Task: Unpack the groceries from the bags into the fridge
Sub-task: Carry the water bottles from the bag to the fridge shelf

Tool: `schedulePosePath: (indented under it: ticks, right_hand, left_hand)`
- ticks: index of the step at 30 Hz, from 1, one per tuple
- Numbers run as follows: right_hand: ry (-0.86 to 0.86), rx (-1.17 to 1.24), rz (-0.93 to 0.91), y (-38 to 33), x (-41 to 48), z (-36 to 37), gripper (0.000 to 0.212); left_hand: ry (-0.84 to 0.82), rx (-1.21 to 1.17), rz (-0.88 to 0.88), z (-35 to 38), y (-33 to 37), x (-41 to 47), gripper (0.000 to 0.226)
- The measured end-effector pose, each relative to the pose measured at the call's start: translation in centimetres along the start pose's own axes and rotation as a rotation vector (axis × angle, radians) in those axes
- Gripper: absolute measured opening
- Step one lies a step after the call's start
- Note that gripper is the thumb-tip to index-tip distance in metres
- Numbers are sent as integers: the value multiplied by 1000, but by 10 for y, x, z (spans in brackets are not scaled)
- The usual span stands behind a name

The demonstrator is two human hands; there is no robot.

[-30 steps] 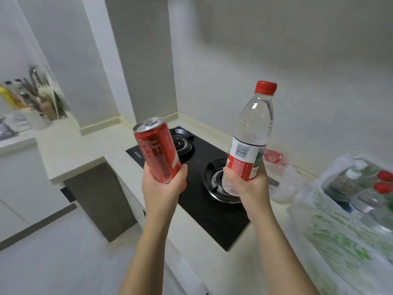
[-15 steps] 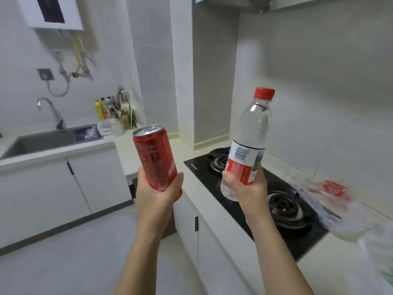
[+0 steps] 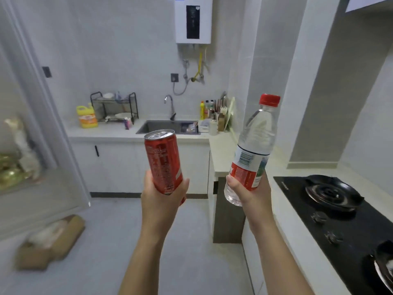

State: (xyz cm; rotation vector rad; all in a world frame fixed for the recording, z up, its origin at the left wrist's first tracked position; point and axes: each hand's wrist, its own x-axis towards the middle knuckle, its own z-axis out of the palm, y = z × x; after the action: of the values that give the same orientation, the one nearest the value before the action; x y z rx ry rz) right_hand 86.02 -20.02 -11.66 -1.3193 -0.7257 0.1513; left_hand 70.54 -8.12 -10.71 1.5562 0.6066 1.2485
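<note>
Left hand (image 3: 162, 193) wrapped round glossy red can (image 3: 163, 160) (metal top); right hand (image 3: 251, 193) gripping ribbed clear bottle (image 3: 253, 143)

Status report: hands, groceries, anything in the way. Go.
Left hand grips red can. Right hand grips water bottle, cap on. Fridge not made out in view. Cardboard box on floor, left.

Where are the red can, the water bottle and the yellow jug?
red can (image 3: 163, 165), head view, on its printed side.
water bottle (image 3: 258, 133), head view, on its clear upper body.
yellow jug (image 3: 86, 118), head view, on its front label.
</note>
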Motion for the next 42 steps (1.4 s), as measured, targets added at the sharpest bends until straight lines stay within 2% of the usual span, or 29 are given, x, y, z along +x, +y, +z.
schedulePosePath:
  ticks: [9,14,19,27,33,42]
  right_hand:
    - [-379,96,-11,13,22,101,52]
    - [-600,159,13,16,38,133,49]
    - [-802,249,21,7,39,152,48]
    - [-1036,454,39,-26,-4,178,47]
    - [-1199,576,-11,-65,-50,190,47]
    - [-1276,699,-57,-137,-106,198,40]
  left_hand:
    - [397,242,90,-77,7,-7,37]
    - [629,273,109,-86,20,-17,38]
    - [826,406,129,-82,44,-38,36]
    - [1096,631,179,-95,80,-102,37]
    - [1239,769,240,-103,127,-145,37]
    - [1344,858,290,-121,200,-187,39]
